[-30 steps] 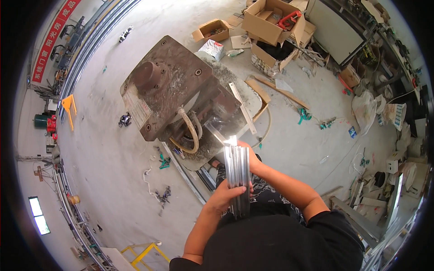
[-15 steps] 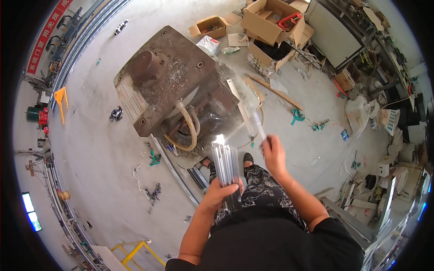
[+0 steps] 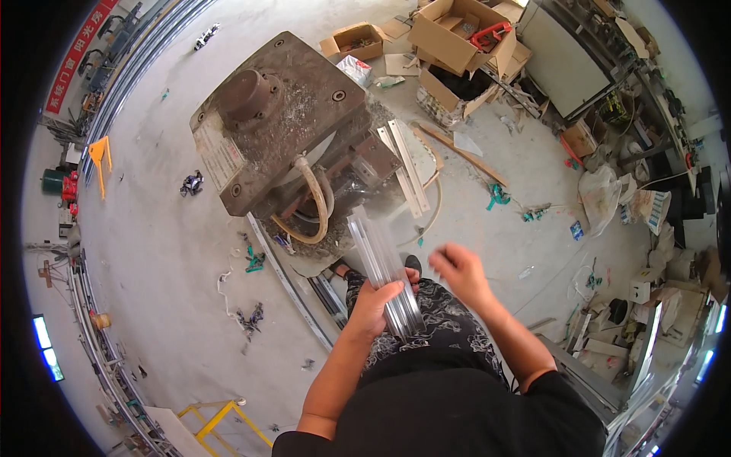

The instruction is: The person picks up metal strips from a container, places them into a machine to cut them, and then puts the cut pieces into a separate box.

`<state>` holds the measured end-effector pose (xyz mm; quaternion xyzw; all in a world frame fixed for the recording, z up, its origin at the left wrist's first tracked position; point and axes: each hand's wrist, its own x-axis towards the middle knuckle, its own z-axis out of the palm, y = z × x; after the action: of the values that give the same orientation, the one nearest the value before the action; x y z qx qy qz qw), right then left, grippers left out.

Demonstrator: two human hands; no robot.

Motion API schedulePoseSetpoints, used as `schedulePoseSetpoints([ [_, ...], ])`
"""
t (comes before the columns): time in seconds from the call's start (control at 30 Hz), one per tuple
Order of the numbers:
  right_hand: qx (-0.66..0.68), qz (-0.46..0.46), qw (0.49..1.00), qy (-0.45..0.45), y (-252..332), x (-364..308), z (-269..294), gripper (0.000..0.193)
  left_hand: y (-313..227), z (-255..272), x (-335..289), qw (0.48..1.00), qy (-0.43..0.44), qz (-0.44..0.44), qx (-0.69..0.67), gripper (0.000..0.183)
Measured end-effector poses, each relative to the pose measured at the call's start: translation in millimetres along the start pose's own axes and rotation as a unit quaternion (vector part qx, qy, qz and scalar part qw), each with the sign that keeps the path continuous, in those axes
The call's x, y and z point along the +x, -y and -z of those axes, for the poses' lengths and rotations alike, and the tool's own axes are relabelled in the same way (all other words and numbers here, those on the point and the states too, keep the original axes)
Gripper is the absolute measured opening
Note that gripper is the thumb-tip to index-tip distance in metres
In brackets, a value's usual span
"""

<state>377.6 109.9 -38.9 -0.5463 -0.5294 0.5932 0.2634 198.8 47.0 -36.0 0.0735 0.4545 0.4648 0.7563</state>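
My left hand (image 3: 381, 301) is wrapped round a bundle of long, silvery metal profile strips (image 3: 375, 247), held slantwise in front of my legs. The bundle's far end points toward the brown machine (image 3: 304, 99). To the right of the bundle, my right hand (image 3: 461, 270) is raised with its fingers curled in. The fingertips are a little blurred, and no strip shows in them. Two pale, narrow strips (image 3: 403, 169) lie side by side against the machine's right side, beyond my hands. A hose (image 3: 314, 202) loops from the machine's front.
Cardboard boxes (image 3: 464, 34) stand at the far right, one with a red tool in it. A wooden strip (image 3: 464, 154) and green scraps (image 3: 499, 196) lie on the floor. Long metal profiles (image 3: 293, 282) lie left of my feet. A yellow frame (image 3: 217, 423) stands at lower left.
My right hand has let go of the strip it held; a second strip now lies beside the first at the machine. The bundle in my left hand has tilted, its far end leftward.
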Motion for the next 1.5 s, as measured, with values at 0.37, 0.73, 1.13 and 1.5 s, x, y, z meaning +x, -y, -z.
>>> schedulePoseSetpoints([
  [0.37,-0.165,0.104,0.98,-0.044,4.7,-46.1,-16.2,0.01,8.1,-3.2,0.8,0.998,0.012,-0.008,-0.065,0.032],
  [0.73,-0.114,0.083,0.989,0.043,5.8,39.4,-42.3,0.019,25.2,38.6,-25.0,0.995,-0.057,0.012,-0.078,0.022],
  [1.13,-0.148,0.047,0.985,0.069,19.1,69.8,-41.1,0.024,22.0,62.7,-39.5,0.989,-0.1,-0.015,-0.112,0.027],
  [1.5,0.064,-0.032,0.994,0.077,-0.8,80.4,-96.2,0.022,21.2,71.8,-39.5,0.987,-0.126,0.0,-0.102,0.028],
])
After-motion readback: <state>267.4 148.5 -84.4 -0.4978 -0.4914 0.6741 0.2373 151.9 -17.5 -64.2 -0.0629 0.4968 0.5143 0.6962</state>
